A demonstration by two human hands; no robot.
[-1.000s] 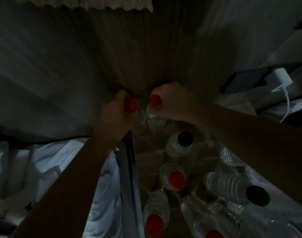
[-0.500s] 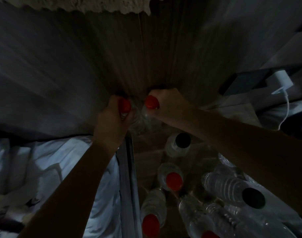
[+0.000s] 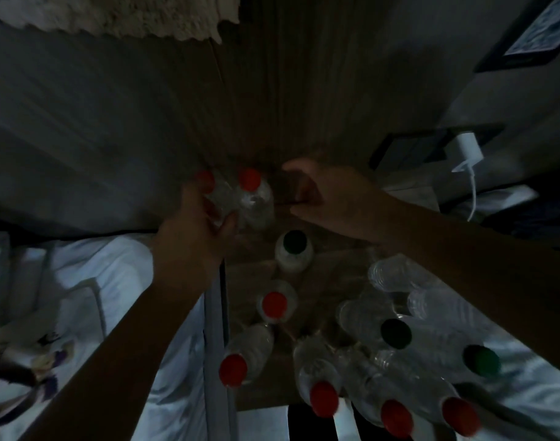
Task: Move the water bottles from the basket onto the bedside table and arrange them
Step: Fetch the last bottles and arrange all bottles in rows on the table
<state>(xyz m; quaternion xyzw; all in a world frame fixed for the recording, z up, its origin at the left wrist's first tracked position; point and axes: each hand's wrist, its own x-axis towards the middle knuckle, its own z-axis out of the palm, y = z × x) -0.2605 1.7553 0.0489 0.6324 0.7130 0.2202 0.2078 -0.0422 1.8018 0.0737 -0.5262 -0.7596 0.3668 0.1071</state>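
Note:
Two clear water bottles with red caps stand side by side at the back of the wooden bedside table (image 3: 250, 275). My left hand (image 3: 193, 230) grips the body of the left bottle (image 3: 218, 198). The right bottle (image 3: 256, 198) stands free beside it. My right hand (image 3: 329, 192) hovers just to its right, fingers loosely curled and holding nothing. Nearer to me stand a dark-capped bottle (image 3: 294, 246) and two red-capped bottles (image 3: 274, 303) (image 3: 237, 364). Several more bottles (image 3: 396, 334) crowd the lower right.
A bed with white linen (image 3: 81, 281) lies left of the table. Behind the table rises a ribbed wooden panel (image 3: 304, 106). A white charger (image 3: 468, 148) with its cable hangs at the right, next to a dark flat object (image 3: 409, 148).
My right hand has let go of its red-capped bottle and drawn away to the right. My left hand has slid from the cap down to the body of its bottle.

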